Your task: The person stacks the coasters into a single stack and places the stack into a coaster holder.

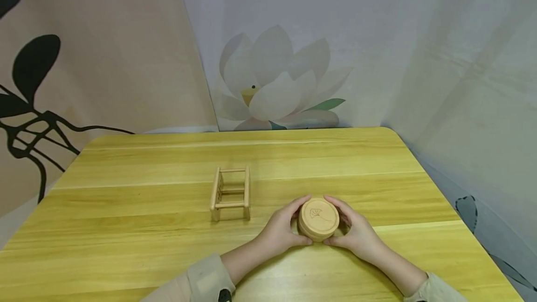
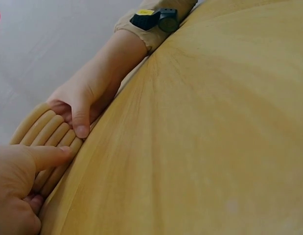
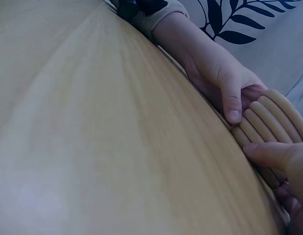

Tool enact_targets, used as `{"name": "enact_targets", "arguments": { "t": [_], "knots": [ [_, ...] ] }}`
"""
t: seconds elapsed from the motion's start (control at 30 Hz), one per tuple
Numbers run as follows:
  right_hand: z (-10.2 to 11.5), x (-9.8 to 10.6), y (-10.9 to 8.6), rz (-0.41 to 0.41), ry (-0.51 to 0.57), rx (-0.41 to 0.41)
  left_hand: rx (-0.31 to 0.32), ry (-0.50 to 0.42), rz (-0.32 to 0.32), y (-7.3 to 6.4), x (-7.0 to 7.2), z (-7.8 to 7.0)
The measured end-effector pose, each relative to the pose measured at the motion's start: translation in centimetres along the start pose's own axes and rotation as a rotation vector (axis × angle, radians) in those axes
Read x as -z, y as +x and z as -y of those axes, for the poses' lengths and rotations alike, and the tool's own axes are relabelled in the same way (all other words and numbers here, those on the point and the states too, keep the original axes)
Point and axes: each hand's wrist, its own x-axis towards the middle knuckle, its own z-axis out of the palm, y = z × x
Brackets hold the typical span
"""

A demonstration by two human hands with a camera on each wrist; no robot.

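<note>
The coasters [image 1: 319, 216] and rack [image 1: 247, 192] look smooth, matt wood; the table [image 1: 138, 209], glossier wood.

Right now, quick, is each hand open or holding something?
Left hand: holding the stack of round wooden discs by its left side.
Right hand: holding the same stack by its right side.

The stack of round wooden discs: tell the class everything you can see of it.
The stack of discs has several round, pale layers that look wooden, their smooth, rounded edges showing as ridges in both wrist views. The top disc carries a rim line and a thin leaf drawing. The layers lie one on another, apparently resting on the table, right of the small rack in the head view. The left hand and right hand hold it from opposite sides.
</note>
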Motion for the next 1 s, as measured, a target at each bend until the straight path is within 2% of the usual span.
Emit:
{"name": "enact_targets", "arguments": {
  "t": [0.53, 1.0],
  "knots": [
    [-0.19, 0.11, -0.14, 0.018, 0.072, -0.031, -0.007, -0.022, 0.003, -0.12, 0.08, -0.05],
    [-0.06, 0.08, -0.12, 0.013, 0.116, -0.028, -0.009, -0.025, 0.004, -0.12, 0.14, 0.03]
  ]
}}
